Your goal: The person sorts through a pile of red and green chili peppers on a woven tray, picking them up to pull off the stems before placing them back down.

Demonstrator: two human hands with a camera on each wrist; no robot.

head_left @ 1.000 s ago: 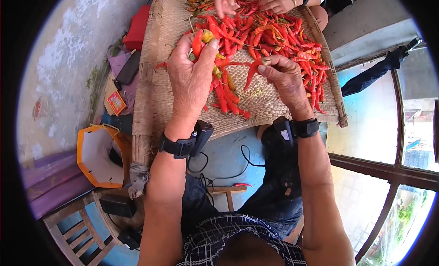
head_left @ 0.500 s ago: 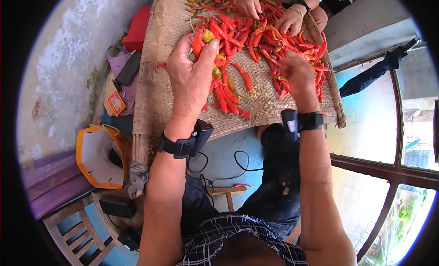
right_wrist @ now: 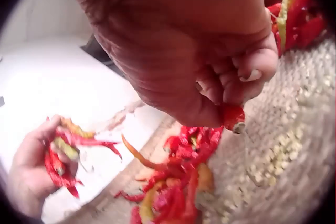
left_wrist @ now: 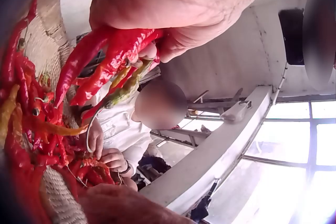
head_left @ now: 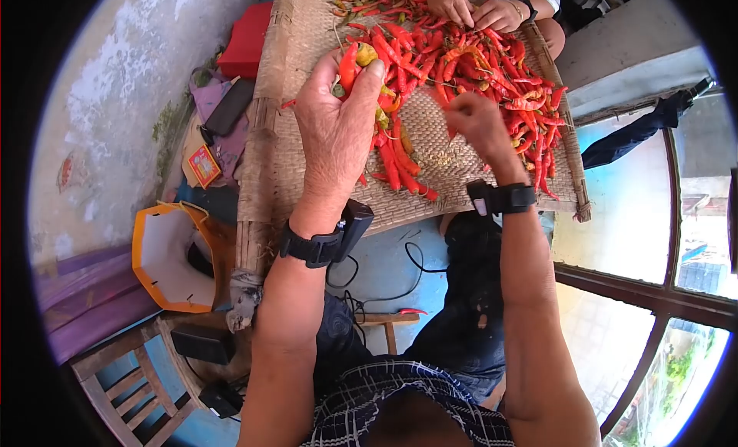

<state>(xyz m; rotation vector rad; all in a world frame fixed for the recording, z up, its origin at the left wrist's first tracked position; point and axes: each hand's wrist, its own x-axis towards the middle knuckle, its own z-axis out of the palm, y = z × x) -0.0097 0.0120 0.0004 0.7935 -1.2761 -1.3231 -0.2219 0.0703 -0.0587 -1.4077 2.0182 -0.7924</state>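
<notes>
My left hand (head_left: 334, 132) grips a small bunch of chili peppers, red ones (left_wrist: 100, 66) and a yellow-green one (head_left: 366, 55), above the left part of a woven mat (head_left: 288, 55). To its right, my right hand (head_left: 483, 128) pinches a red chili pepper (right_wrist: 232, 117); its stem end shows at the fingertips in the right wrist view, the rest hidden by the hand. A small heap of red and orange chilies (head_left: 398, 162) lies beneath the left hand. Beyond the right hand spreads a larger pile of red chilies (head_left: 515, 82).
Another person's hands (head_left: 492, 15) work at the pile's far side. Pale seeds (head_left: 438, 156) are scattered on the mat between the heaps. Windows (head_left: 611, 209) stand at the right, a yellow-edged box (head_left: 173, 259) and wooden chair (head_left: 134, 389) at the left.
My right hand went right over the big pile, then came back left. The red chili lying mid-mat half a second ago is gone from there. My left hand keeps its bunch.
</notes>
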